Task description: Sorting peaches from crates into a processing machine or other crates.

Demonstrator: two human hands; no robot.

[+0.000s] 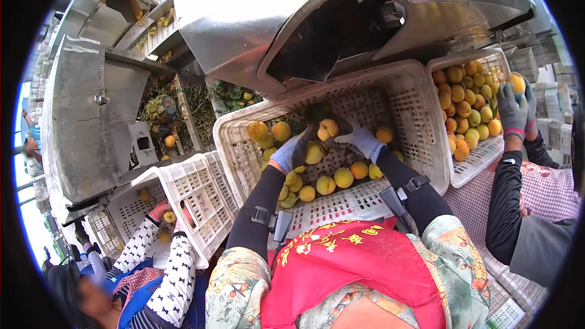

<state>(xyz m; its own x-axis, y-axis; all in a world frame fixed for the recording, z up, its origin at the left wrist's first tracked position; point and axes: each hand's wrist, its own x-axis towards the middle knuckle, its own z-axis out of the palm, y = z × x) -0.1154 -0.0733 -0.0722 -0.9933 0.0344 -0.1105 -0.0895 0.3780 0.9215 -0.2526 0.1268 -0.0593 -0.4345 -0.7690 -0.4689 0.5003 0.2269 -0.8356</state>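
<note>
Inside the white plastic crate (pixel 420 100) before me, both my hands wear light blue-grey gloves with dark fingers. A yellow-orange peach with a red blush (pixel 328 128) is held up between their fingertips. My left hand (pixel 294 150) closes on its left side; another yellow peach (pixel 314 153) sits right under those fingers, and I cannot tell whether they touch it. My right hand (pixel 364 141) curls against the held peach from the right. More peaches lie along the crate's near side, including one yellow peach (pixel 343 177), and others at its left end.
A metal machine with a dark opening (pixel 335 36) overhangs the crate's far side. At right, a co-worker's gloved hands (pixel 515 106) hold a peach by a full crate (pixel 470 173). At left, another person's hands (pixel 161 210) reach into a tilted white crate (pixel 198 201).
</note>
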